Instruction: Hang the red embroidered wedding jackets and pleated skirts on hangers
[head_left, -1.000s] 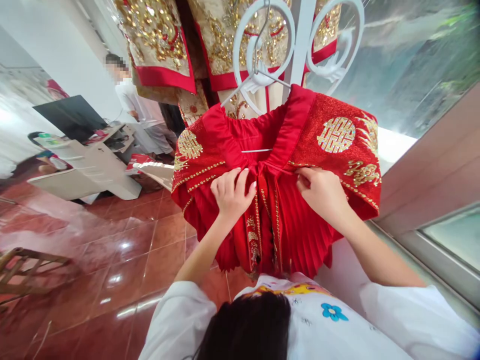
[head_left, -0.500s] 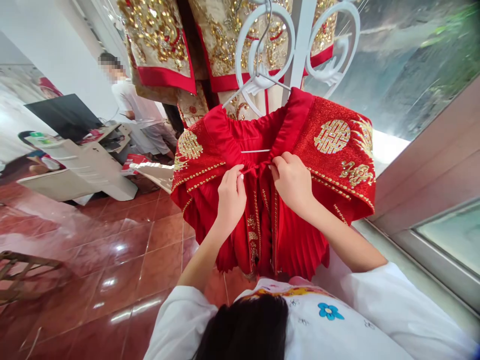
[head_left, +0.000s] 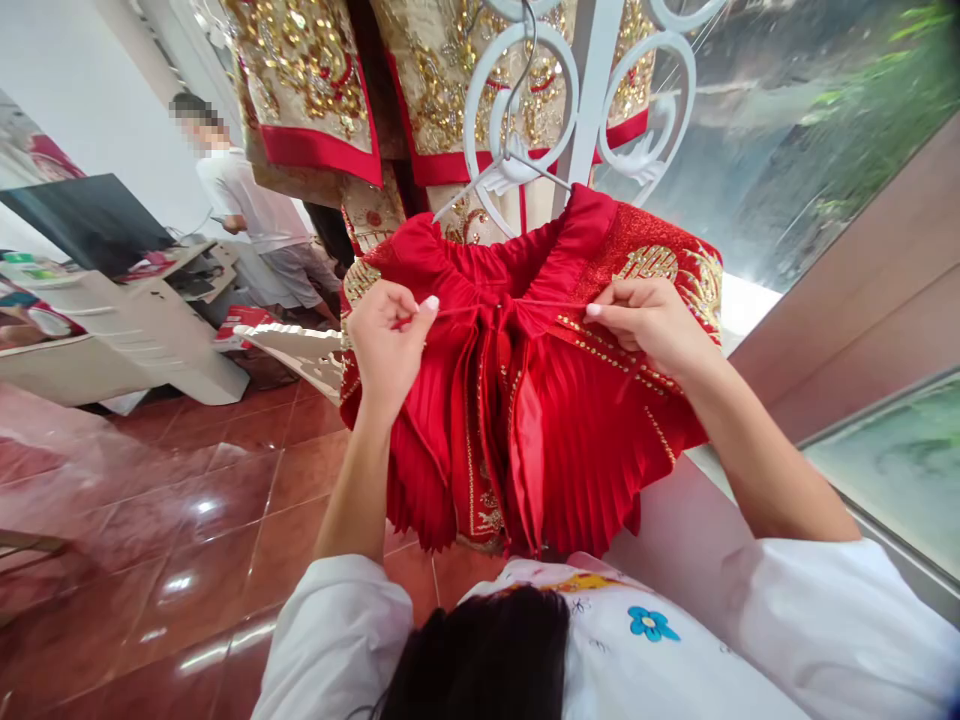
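A red pleated skirt (head_left: 577, 420) with gold embroidery and beaded edging hangs in front of me on a wire hanger (head_left: 507, 150). Thin red drawstrings (head_left: 551, 303) run from the middle of its gathered waistband. My left hand (head_left: 390, 340) pinches the string on the left side, thumb against curled fingers. On the right, my right hand (head_left: 652, 325) pinches the other string between thumb and fingers. Both strings are stretched sideways, nearly level, and meet at the waist's centre, where I cannot tell whether they are knotted.
Sequined gold garments (head_left: 315, 90) hang behind the skirt beside a white scrollwork rack (head_left: 585, 110). A window (head_left: 810, 150) is on the right. At the left, a person in white (head_left: 255, 200) stands near a desk (head_left: 165, 320) with a monitor (head_left: 82, 222). Red tiles (head_left: 225, 500) cover the floor.
My hands have moved apart from the waistband's centre, left hand leftward and right hand rightward, drawing the strings out straight. The skirt's front panels have shifted.
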